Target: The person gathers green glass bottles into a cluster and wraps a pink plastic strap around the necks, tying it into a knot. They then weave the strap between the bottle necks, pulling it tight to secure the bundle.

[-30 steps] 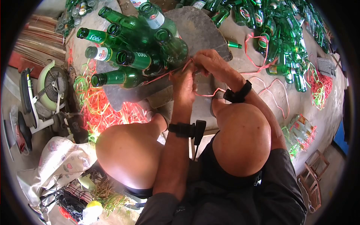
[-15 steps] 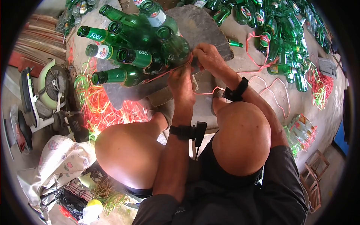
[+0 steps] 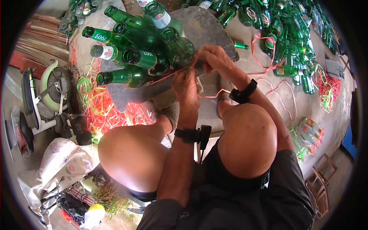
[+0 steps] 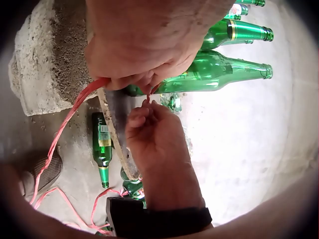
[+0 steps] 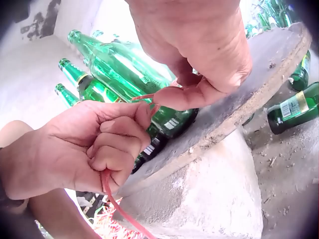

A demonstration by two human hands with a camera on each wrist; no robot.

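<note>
A cluster of green glass bottles (image 3: 138, 74) stands on a dark stone slab (image 3: 199, 27), with red plastic twine (image 3: 168, 74) drawn around the near side. My left hand (image 3: 186, 88) is at the cluster's near right corner. Its fingers (image 5: 117, 144) curl round the twine, and a tail (image 5: 124, 211) hangs from the fist. Facing it, my right hand (image 3: 217, 60) pinches a short bit of twine between thumb and forefinger, as the left wrist view shows at its fingertips (image 4: 149, 105). Both hands are close against the base of the nearest bottle (image 5: 172, 117).
More green bottles (image 3: 291, 50) lie heaped at the back right. Loose red twine (image 3: 281, 96) trails over the floor there. A tangle of red and green strips (image 3: 103, 107) is left of the slab. A pale block (image 5: 199, 199) supports the slab. A small wheeled machine (image 3: 50, 92) stands far left.
My right hand has drawn slightly up and away from my left hand, which it overlapped a second ago. The left hand stays near the bottles' corner. The bottles sit slightly further right in view.
</note>
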